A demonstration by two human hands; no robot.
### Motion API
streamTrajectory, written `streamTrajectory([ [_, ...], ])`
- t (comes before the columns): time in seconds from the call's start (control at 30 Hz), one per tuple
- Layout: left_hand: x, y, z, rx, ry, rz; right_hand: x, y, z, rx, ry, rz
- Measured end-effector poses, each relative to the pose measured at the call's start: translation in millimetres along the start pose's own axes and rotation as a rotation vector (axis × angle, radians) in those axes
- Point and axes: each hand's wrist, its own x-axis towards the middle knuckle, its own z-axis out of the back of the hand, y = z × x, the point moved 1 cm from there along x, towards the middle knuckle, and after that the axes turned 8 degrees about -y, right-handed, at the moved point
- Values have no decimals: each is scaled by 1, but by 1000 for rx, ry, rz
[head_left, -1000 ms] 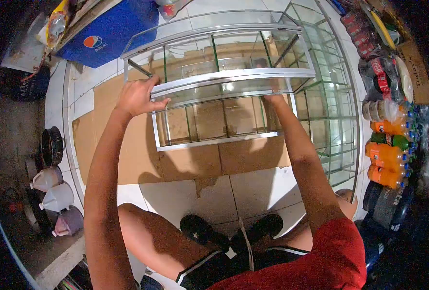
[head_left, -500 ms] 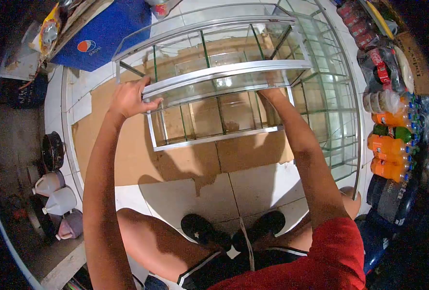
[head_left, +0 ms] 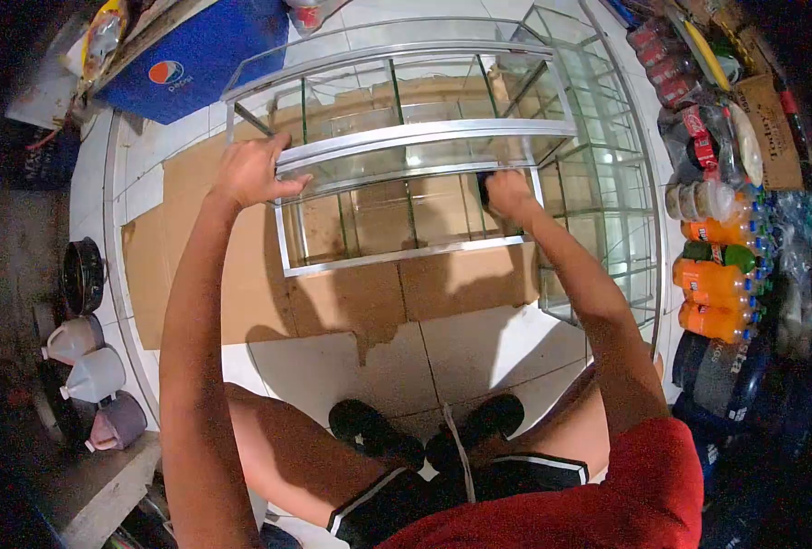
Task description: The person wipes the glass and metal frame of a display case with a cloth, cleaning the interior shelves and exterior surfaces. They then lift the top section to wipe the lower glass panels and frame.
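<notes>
glass case (head_left: pixel 415 137) lies crosswise, left-right.

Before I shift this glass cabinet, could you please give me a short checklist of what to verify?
1. Left hand grip on the front rail of the glass cabinet: fingers curl over the rail, ok.
2. Right hand grip: closed at the right upright with something dark beside it, cannot tell what it holds.
3. Cardboard padding: spread on the tiles below the cabinet, ok.
4. Room on the right: a second glass case stands close beside the cabinet, not ok.
5. Shoes clear of the cabinet: bare tiles lie between, ok.
6. Cracks in the panes: cannot tell.
</notes>
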Motion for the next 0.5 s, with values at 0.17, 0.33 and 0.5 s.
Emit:
streamTrajectory([
  [0.17,-4,1,-1,-32,-38,-19,-24,8,15,-10,364,208],
  [0.33,-3,2,2,-14,-5,-13,-15,-6,8,393,721,172],
  [0.5,-5,1,4,-8,-16,4,-18,-7,10,587,742,142],
])
